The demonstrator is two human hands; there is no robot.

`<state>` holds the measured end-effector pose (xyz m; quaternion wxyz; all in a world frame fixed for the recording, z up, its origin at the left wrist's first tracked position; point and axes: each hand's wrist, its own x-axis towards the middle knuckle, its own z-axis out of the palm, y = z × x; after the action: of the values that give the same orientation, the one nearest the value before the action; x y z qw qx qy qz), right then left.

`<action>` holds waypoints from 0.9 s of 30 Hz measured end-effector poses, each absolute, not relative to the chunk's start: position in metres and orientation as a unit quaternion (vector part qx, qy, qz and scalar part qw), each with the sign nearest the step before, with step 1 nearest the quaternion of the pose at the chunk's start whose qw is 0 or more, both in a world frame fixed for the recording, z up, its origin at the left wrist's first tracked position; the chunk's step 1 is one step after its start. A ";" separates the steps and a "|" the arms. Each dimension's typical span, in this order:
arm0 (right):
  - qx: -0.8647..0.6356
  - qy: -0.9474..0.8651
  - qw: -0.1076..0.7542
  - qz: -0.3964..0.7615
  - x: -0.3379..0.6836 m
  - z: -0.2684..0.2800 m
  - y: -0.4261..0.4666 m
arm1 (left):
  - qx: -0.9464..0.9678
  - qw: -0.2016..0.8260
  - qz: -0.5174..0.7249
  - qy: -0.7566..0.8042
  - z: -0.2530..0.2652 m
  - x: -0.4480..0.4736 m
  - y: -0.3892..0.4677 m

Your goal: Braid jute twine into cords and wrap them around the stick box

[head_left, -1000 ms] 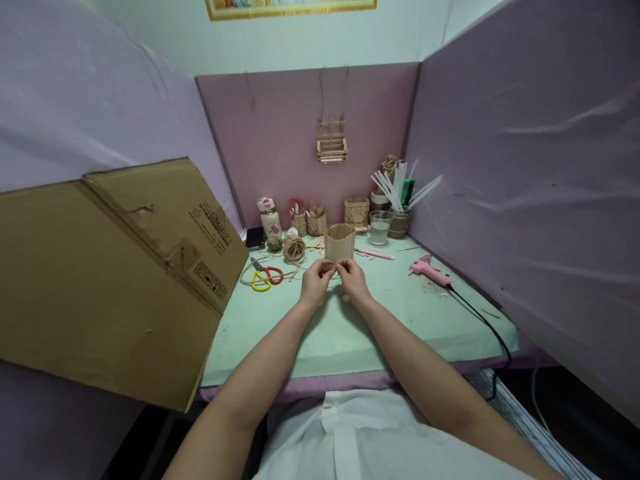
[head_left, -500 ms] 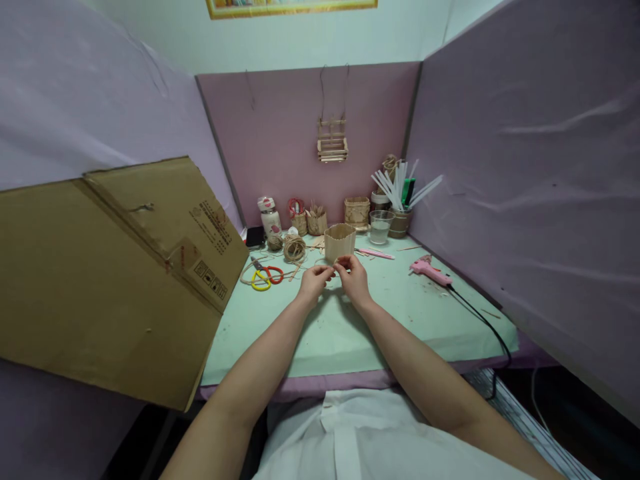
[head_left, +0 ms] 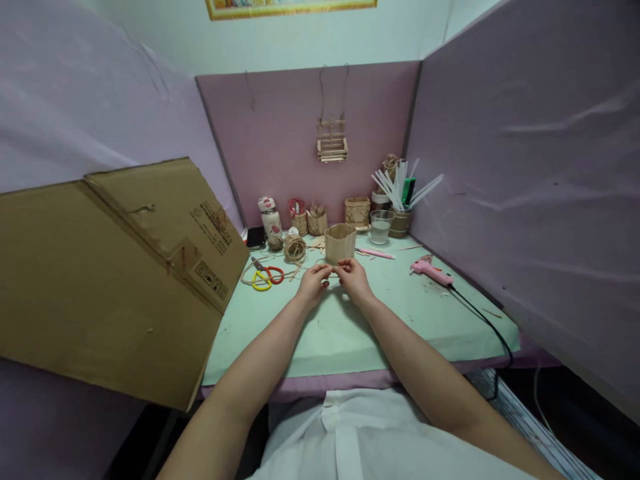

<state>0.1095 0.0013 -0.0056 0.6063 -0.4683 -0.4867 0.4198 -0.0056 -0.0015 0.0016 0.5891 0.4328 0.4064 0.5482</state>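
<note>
1. Both bare hands are held close together over the middle of a pale green table (head_left: 385,333), just in front of an upright stick cup (head_left: 340,244).
2. In the left hand (head_left: 313,283), thumb and fingertips are pinched together on a thin strand (head_left: 334,269), which is mostly hidden by the fingers.
3. By the right hand (head_left: 354,279), the same strand is pinched, with the fingertips of both hands brought nearly together.
4. To the left of the hands, scissors (head_left: 267,275) with red and yellow handles are laid down; a twine ball (head_left: 295,249) is set behind them, near the cup.
5. Behind the cup to the right, a pink pen (head_left: 376,253) is laid flat, and a glass (head_left: 380,228) is partly filled with clear liquid.
6. At the far right, a pink glue gun (head_left: 431,271) is laid on its side, its black cord trailed over the table edge.
7. On the left, a large cardboard sheet (head_left: 120,287) is propped at a slant.
</note>
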 end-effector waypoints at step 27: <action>-0.491 -0.581 0.599 0.252 0.113 -0.004 -0.005 | 0.506 0.445 0.581 0.455 -0.002 -0.004 0.002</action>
<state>0.1133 -0.0053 -0.0037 0.5985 -0.4905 -0.5811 0.2520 -0.0035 0.0019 -0.0020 0.4454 0.5065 0.4549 0.5815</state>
